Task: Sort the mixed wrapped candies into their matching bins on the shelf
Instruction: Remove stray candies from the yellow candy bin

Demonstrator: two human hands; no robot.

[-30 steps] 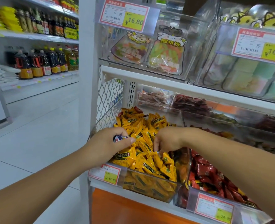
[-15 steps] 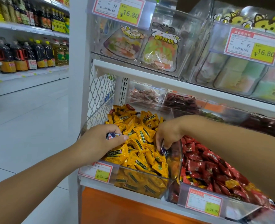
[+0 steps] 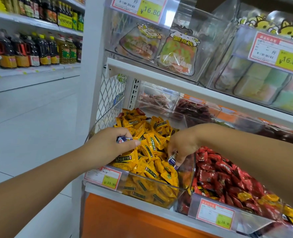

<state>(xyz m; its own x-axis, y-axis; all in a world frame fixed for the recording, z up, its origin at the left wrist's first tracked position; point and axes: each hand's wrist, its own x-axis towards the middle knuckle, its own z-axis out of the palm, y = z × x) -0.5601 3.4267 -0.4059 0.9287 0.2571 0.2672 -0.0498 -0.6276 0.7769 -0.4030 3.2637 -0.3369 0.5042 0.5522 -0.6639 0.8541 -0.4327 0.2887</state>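
Bin [image 3: 187, 176] w/ yellow candies [image 3: 150, 146]: L hand [image 3: 111, 146] grips blue-white candies [image 3: 124, 139] above. R hand [image 3: 181, 145] pinches blue-white candy [image 3: 172, 159] by right wall.

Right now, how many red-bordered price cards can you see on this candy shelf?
4 price cards: upper-left card, upper-right card, yellow-bin card at lower left, red-bin card at lower right. Others may sit out of frame.

Oil bottles [image 3: 30, 50], mesh panel [image 3: 111, 97], tiled floor [image 3: 30, 131]
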